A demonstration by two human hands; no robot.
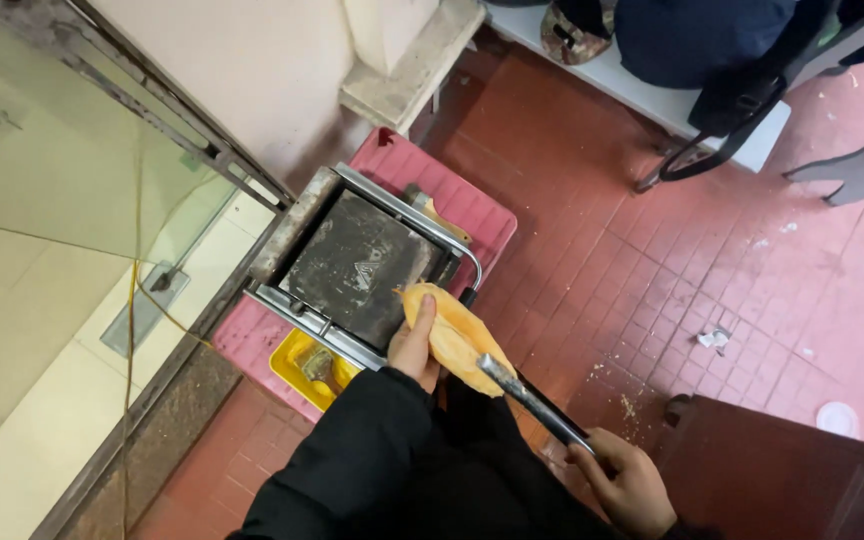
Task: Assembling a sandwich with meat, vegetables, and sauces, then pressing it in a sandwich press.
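The left hand grips a folded yellow cloth against the near right corner of a dark, dusty manual tile cutter, while the right hand, well apart and lower right, is closed around the cutter's black lever handle, which runs up under the cloth. The cutter rests on a pink plastic crate, beside a glass door frame on the left, with open red tiled floor on the right. A yellow tray at the crate's near edge holds small objects that cannot be identified.

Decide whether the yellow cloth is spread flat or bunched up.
Bunched: the yellow cloth is gathered under the left hand at the machine's edge.
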